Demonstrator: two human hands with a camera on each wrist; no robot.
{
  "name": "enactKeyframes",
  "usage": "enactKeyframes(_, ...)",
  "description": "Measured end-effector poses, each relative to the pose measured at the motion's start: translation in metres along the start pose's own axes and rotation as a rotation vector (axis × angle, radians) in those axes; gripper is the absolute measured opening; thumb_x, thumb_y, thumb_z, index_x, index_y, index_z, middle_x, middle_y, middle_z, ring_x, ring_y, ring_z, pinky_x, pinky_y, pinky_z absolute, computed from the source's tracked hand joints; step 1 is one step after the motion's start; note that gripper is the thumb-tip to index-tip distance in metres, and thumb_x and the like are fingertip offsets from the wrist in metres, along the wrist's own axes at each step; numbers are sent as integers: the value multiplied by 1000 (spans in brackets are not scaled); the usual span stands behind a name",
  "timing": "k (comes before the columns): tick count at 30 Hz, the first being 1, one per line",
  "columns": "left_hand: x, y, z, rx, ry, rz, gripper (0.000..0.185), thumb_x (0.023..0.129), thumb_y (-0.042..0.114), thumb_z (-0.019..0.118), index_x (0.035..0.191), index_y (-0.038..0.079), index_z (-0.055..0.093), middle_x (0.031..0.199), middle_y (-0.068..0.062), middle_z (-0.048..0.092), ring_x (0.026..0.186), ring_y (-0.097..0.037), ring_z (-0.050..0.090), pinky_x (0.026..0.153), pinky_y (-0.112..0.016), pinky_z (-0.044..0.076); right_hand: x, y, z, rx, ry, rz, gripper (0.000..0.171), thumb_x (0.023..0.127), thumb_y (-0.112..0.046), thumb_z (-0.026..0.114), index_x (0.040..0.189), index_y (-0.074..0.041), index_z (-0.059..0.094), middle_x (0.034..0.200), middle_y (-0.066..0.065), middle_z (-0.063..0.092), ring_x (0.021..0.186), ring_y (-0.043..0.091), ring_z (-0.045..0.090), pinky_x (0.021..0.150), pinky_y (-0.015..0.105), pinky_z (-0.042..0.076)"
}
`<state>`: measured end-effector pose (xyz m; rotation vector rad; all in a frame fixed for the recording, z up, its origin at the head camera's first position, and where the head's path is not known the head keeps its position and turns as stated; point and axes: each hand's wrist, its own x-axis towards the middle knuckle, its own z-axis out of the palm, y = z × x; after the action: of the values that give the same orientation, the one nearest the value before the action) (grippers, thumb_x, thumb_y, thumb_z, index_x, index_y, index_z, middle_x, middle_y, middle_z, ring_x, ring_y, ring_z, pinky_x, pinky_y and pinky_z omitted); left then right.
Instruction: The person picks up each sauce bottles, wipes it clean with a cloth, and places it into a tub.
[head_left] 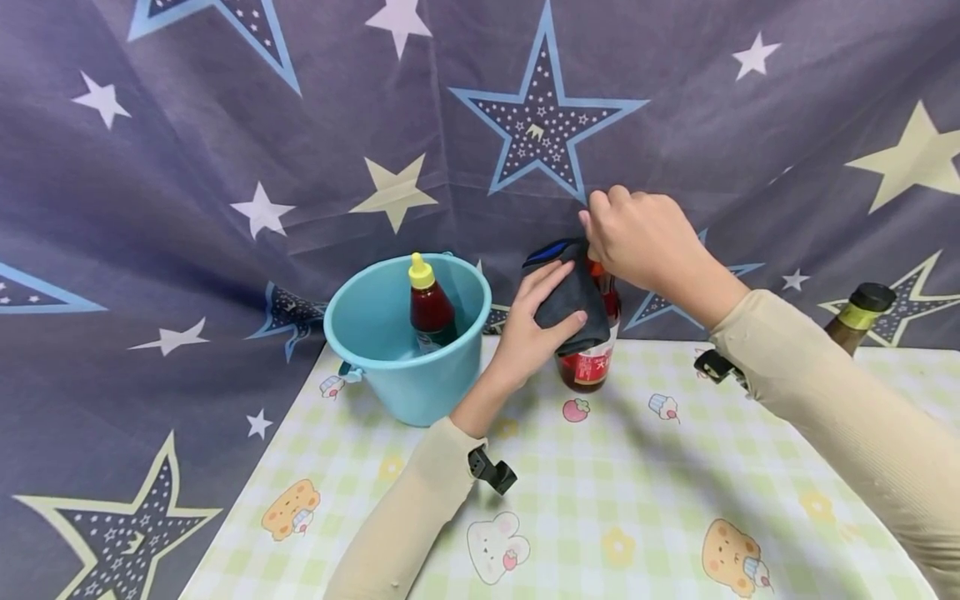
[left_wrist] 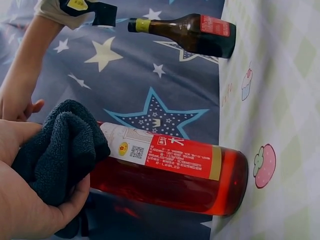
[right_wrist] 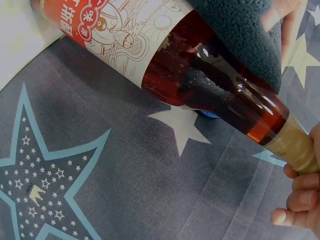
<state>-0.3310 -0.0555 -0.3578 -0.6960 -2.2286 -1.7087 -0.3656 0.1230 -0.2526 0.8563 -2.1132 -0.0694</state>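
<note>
A glass bottle of reddish-brown liquid (head_left: 587, 370), with a red and white label, stands upright on the tablecloth. Fingers of my right hand (head_left: 647, 240) are curled round its gold neck (right_wrist: 292, 146) at the top. My left hand (head_left: 531, 332) grips a folded dark teal cloth (left_wrist: 62, 150), thumb on one side and fingers on the other. That cloth lies against the bottle's upper body and shoulder, as the right wrist view also shows. Part of the bottle is hidden behind the cloth in the head view.
Left of the bottle stands a light blue bucket (head_left: 420, 385) holding a squeeze bottle with a yellow cap (head_left: 432, 315). A dark bottle with a black cap (left_wrist: 207, 36) stands to the right, partly behind my right sleeve in the head view. A star-patterned curtain (head_left: 300, 167) hangs behind the table.
</note>
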Motion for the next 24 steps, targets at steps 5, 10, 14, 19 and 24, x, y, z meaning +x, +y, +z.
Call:
enactKeyframes(5,-2,-2,-2,-11,-10,-9,64,92,10,75,151,17,53,160,-3,39,149,-22,35,121,-43,35,1,1,-1,1,1,2,38,106,-16,46,72,0,46,59,7,35,42,24,36,40,36,32)
enactKeyframes(10,-3,-4,-3,-2,-15,-11,63,92,9,75,150,17,54,160,-4,40,149,-22,35,121,-44,34,2,1,-1,1,2,3,38,107,-16,45,72,0,46,59,8,36,43,25,38,40,38,33)
enactKeyframes(14,-5,-6,-3,-3,-18,-18,62,91,9,75,150,17,55,160,-4,40,150,-23,34,121,-44,34,1,1,-2,1,5,3,38,106,-16,45,72,0,47,59,9,38,43,26,38,40,39,35)
enactKeyframes(19,-5,-8,-5,-11,-36,-21,63,92,10,75,150,18,54,161,-4,39,150,-23,34,120,-45,36,0,1,-1,2,0,10,38,107,-17,46,72,0,46,59,9,37,43,25,37,40,38,33)
enactKeyframes(24,-7,-13,-8,-16,-53,-43,63,92,10,75,151,20,53,161,-3,38,148,-24,36,117,-45,39,0,-1,0,3,-26,19,38,107,-17,45,73,-1,46,59,7,35,43,23,35,41,35,31)
